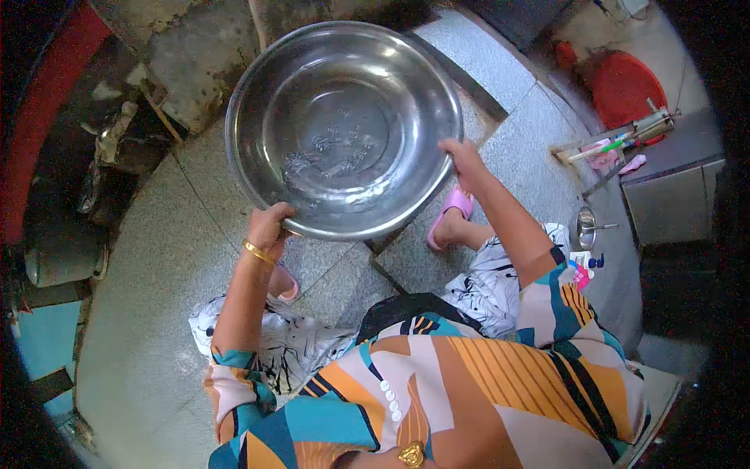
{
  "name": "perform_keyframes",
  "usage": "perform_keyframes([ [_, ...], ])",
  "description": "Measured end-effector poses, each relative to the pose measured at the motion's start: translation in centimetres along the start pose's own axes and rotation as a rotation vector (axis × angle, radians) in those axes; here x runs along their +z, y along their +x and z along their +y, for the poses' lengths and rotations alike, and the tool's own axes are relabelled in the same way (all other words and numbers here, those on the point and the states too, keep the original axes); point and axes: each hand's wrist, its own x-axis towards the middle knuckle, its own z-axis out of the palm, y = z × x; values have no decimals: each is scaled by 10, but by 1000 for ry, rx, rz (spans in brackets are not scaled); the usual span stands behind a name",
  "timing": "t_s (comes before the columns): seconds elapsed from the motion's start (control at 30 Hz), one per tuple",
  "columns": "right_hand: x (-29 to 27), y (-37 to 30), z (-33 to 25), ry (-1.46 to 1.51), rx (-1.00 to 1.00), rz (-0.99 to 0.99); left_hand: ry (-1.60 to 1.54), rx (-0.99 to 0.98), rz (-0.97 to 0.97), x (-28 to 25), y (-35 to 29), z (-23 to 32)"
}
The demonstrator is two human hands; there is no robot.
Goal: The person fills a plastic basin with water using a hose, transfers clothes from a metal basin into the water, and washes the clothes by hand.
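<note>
A large round stainless steel basin (406,180) hangs in front of me above the floor, its open side toward me. A little water (336,152) seems to ripple on its bottom. My left hand (269,227), with a gold bangle at the wrist, grips the near left part of the rim, thumb on top. On the right part of the rim my right hand (465,162) is closed, thumb over the edge. The fingers of both hands are mostly hidden beneath the basin.
Grey stone tiles (141,328) cover the floor around my pink slippers (455,207). At far right stand a red plastic basin (625,90), a rack with toothbrushes (609,148) and a small metal bowl (586,227). Clutter (113,148) lines the left wall, above a metal pot (62,258).
</note>
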Motion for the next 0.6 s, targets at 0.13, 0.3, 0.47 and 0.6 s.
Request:
perform_keyframes([
  [0.13,26,35,-12,-1381,-990,519,-134,61,75,8,-6,-3],
  [0.3,62,94,19,-1713,-928,255,-178,241,152,9,13,-15],
  [0.47,124,100,84,-1431,-403,334,-146,150,269,18,18,-5],
  [0.6,207,39,72,-1271,-66,-344,-119,195,360,8,48,-17],
])
